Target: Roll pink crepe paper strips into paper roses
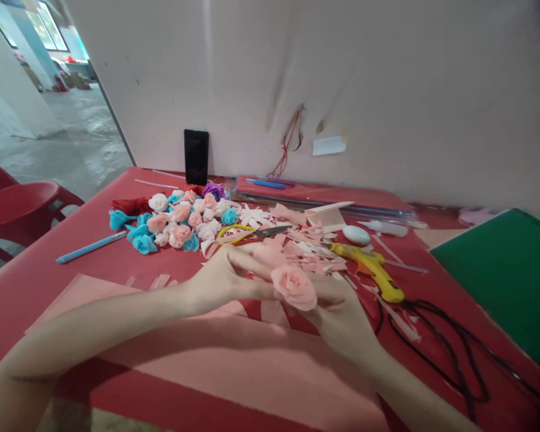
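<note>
A pink paper rose (294, 287) is held up over the table between my two hands. My right hand (344, 315) grips it from below and behind, the fingers closed around its base, which is hidden. From the left, my left hand (227, 276) reaches across with thumb and fingers pinched at the flower's left edge. Pink paper petal pieces (270, 253) show just behind my left fingers; I cannot tell whether they touch them. Beyond my left hand lie scissors (252, 233) with yellow handles. A yellow glue gun (371, 267) rests beyond my right hand.
Finished paper roses (180, 213) in several colours are heaped at the back left, near an upright phone (197, 157). Paper scraps (312, 252) cover the middle. A pink sheet (252, 354) lies in front, a green board (499, 276) at right. The glue gun's black cord (450, 348) loops rightward.
</note>
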`<state>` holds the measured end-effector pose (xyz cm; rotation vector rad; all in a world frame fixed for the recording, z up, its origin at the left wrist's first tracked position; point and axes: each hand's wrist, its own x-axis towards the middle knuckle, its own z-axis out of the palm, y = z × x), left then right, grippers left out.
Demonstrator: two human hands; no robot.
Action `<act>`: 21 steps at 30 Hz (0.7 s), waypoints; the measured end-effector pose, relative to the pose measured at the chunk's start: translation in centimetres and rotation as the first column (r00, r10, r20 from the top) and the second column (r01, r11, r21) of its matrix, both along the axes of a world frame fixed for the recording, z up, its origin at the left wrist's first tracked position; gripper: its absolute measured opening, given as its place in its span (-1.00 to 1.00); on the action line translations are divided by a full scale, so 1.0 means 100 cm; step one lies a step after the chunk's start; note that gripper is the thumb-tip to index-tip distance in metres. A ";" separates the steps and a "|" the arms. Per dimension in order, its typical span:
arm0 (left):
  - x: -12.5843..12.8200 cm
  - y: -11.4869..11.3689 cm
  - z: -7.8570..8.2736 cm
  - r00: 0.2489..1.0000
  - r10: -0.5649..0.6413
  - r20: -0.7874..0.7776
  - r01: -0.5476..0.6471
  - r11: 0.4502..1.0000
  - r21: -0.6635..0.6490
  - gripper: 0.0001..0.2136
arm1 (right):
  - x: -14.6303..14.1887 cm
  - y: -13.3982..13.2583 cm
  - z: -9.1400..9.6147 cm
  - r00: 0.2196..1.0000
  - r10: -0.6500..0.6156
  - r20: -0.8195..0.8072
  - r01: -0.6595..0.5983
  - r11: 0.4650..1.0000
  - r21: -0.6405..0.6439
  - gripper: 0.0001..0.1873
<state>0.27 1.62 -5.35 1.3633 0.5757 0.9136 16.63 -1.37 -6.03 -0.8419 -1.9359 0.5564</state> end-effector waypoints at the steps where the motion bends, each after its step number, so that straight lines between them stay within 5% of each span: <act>1: 0.000 -0.001 0.000 1.000 0.023 0.002 -0.023 0.999 0.030 -0.85 | 0.000 -0.002 0.000 1.000 -0.027 -0.002 0.027 0.999 0.020 -0.60; 5: 0.001 -0.007 -0.003 0.994 0.104 0.045 -0.109 0.987 0.121 -0.86 | -0.001 -0.012 -0.005 0.989 -0.148 0.015 0.143 0.975 0.172 -0.71; 10: 0.001 -0.011 -0.006 0.982 0.187 -0.029 -0.166 0.926 0.338 -0.94 | 0.002 -0.014 -0.013 0.974 -0.223 0.028 0.188 0.877 0.442 -0.77; 17: -0.001 -0.009 0.001 0.949 0.314 -0.024 -0.237 0.762 0.603 -0.81 | 0.022 -0.001 -0.019 0.985 -0.171 0.015 0.148 0.890 0.431 -0.79; 21: 0.000 -0.007 -0.003 0.960 0.276 0.048 -0.263 0.824 0.501 -0.67 | 0.026 0.004 -0.024 0.984 -0.177 -0.027 0.173 0.903 0.392 -0.73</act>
